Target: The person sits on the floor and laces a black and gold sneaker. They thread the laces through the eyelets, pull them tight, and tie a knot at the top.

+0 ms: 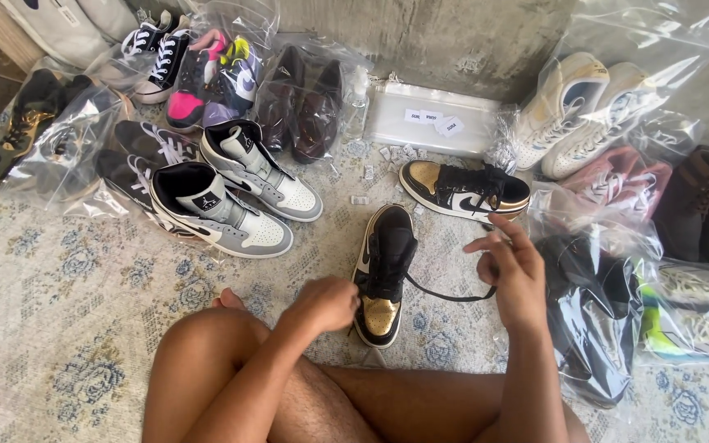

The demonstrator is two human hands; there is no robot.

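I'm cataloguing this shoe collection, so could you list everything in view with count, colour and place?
black-and-gold sneaker: one, on the rug between the hands
black lace: one, running from that sneaker to the right hand
second black-and-gold sneaker: one, lying farther back on the rug
grey-and-white high-tops: two, left of centre
bagged shoes: several pairs in clear bags, mixed colours, along the back and both sides
flat clear bag: one, by the wall
rug: one, pale with blue flowers
legs: crossed, bottom
left hand: at the sneaker's toe
right hand: pinching the lace
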